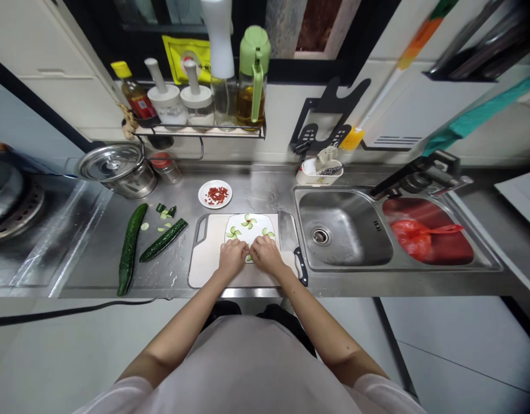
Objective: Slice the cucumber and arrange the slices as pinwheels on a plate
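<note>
A white plate (236,223) lies on the cutting board (206,261), with cucumber slices (248,221) laid in pinwheel shapes, the top one with a red centre. Both hands meet over the plate's near edge, by a partly covered group of green slices. The fingers of my left hand (232,256) are curled together; what they hold, if anything, is too small to tell. My right hand (266,255) is closed the same way, its fingertips close to the left ones. A knife (301,266) rests at the board's right side. Behind the board, a small dish (202,194) holds red pieces (217,195).
Two cucumbers (130,247) (163,240) and cut pieces (172,211) lie left of the board. A steel pot (133,179) and a jar (167,168) stand behind them. The sink (346,230) is at right, with a red bag (414,238) in its second basin. Bottles (251,80) line a rack.
</note>
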Motion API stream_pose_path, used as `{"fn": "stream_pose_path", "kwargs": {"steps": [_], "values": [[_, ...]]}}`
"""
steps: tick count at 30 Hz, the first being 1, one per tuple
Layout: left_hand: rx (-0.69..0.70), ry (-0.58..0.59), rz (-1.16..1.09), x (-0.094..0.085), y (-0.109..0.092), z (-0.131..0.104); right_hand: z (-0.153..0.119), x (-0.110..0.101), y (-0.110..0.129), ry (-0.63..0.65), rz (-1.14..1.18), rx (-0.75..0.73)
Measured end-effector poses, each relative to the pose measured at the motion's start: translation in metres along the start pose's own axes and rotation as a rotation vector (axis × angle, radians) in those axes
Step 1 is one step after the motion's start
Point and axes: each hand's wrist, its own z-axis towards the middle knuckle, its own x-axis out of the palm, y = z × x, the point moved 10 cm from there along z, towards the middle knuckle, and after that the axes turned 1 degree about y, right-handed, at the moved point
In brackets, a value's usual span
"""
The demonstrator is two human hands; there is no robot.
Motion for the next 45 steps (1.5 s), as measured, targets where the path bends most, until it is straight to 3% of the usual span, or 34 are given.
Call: {"fn": "stream_pose_path", "kwargs": {"steps": [10,22,26,32,35,39,45], "values": [[-0.021,0.035,-0.015,-0.001,-0.003,0.002,0.002,0.002,-0.007,-0.015,-0.003,0.052],[-0.063,-0.038,-0.218,-0.019,0.009,0.004,-0.004,-0.041,-0.018,-0.312,0.299,0.017],[-0.1,-0.138,-0.327,-0.032,0.028,0.011,-0.007,-0.046,-0.024,-0.351,0.363,0.014],[-0.287,-0.358,-0.393,-0.074,0.103,0.041,-0.014,-0.051,-0.028,-0.399,0.416,0.039],[-0.393,-0.39,-0.296,-0.096,0.133,0.064,-0.016,-0.052,-0.029,-0.409,0.437,0.049],[-0.43,-0.31,-0.095,-0.111,0.144,0.098,-0.018,-0.055,-0.028,-0.412,0.45,0.046],[-0.317,-0.143,0.076,-0.106,0.131,0.133,-0.022,-0.058,-0.031,-0.422,0.449,0.059]]}}
